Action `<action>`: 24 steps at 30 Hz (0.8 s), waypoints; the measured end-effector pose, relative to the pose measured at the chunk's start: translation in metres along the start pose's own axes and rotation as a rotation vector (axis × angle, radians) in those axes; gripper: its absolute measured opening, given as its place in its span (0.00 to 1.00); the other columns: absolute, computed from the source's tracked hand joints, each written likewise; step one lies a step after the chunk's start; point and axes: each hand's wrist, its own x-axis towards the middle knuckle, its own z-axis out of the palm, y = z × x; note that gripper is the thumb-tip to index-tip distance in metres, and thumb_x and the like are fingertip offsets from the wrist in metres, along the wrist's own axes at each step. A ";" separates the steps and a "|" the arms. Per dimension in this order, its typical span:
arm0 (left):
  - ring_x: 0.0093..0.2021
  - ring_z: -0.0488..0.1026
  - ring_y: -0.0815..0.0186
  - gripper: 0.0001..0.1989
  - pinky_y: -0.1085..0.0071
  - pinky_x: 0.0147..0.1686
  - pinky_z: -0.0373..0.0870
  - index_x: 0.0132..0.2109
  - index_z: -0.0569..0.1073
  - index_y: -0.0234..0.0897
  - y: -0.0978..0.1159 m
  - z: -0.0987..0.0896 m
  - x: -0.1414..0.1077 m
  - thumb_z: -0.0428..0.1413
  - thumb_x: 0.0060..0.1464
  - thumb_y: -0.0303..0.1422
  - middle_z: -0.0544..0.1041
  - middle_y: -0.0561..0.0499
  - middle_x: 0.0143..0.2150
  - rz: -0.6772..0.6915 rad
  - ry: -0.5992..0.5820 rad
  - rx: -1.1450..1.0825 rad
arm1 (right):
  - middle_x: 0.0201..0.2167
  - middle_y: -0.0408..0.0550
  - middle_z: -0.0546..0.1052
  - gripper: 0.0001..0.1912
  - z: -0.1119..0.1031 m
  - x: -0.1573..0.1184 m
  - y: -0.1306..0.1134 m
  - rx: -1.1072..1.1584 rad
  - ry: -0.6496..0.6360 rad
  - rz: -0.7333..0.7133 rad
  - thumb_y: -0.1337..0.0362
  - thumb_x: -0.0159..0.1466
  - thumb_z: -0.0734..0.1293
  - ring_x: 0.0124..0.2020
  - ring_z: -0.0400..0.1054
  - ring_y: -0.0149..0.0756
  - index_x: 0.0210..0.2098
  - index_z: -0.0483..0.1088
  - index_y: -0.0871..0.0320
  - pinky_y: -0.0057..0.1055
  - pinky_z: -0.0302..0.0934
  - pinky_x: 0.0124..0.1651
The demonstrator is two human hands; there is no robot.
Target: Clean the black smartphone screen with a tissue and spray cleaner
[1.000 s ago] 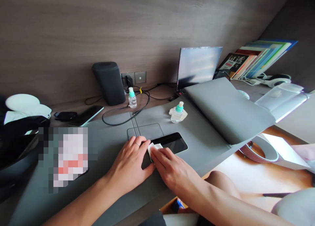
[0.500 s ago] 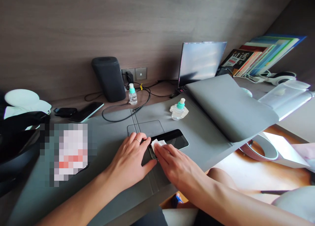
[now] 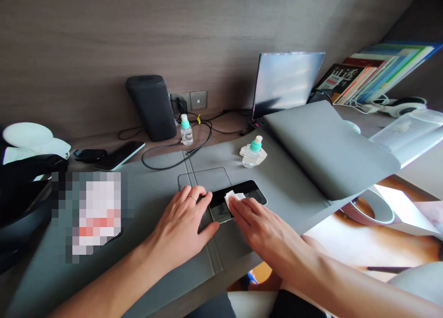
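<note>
A black smartphone (image 3: 254, 191) with a pale rim lies face up on the grey desk mat (image 3: 180, 281). My left hand (image 3: 183, 216), a ring on one finger, grips the phone's left end between thumb and fingers. Pressed to the middle of the screen is a folded white wipe (image 3: 231, 198), held under the fingertips of my right hand (image 3: 259, 221). Just behind the phone lies a clear, thin, dark-edged sheet (image 3: 204, 177), its near side partly hidden by my left hand. A small spray bottle (image 3: 252, 156) with a green collar stands beyond on a crumpled pale wrapper (image 3: 262, 155).
A second spray bottle (image 3: 187, 131) stands by black cables and a dark speaker-like box (image 3: 152, 108). Another phone (image 3: 121, 155) lies back left. The mat's right part folds up over a laptop (image 3: 289, 85). Books (image 3: 377, 73) and headphones (image 3: 404, 106) are at far right.
My right hand has slid the wipe rightward along the phone screen, uncovering the screen's left part. My left hand keeps its place at the phone's end. The view has shifted slightly.
</note>
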 end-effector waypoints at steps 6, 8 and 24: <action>0.50 0.67 0.53 0.22 0.52 0.51 0.69 0.59 0.68 0.37 -0.001 0.001 -0.002 0.55 0.60 0.38 0.70 0.44 0.53 -0.001 0.005 -0.013 | 0.58 0.67 0.69 0.26 0.002 -0.007 0.011 0.103 -0.010 0.025 0.77 0.62 0.59 0.49 0.67 0.47 0.59 0.64 0.75 0.39 0.72 0.49; 0.50 0.67 0.53 0.22 0.53 0.50 0.69 0.59 0.68 0.37 -0.002 0.001 -0.002 0.55 0.60 0.38 0.70 0.44 0.53 0.000 0.010 -0.017 | 0.57 0.67 0.70 0.25 0.002 -0.008 0.013 0.096 -0.010 0.026 0.77 0.62 0.59 0.49 0.67 0.46 0.59 0.65 0.75 0.38 0.72 0.48; 0.51 0.67 0.54 0.23 0.53 0.51 0.69 0.61 0.66 0.35 -0.001 0.001 -0.002 0.54 0.61 0.39 0.70 0.43 0.54 0.001 -0.007 0.006 | 0.58 0.65 0.70 0.28 0.007 -0.023 0.026 0.073 -0.012 0.005 0.76 0.60 0.59 0.53 0.65 0.49 0.60 0.64 0.74 0.42 0.69 0.53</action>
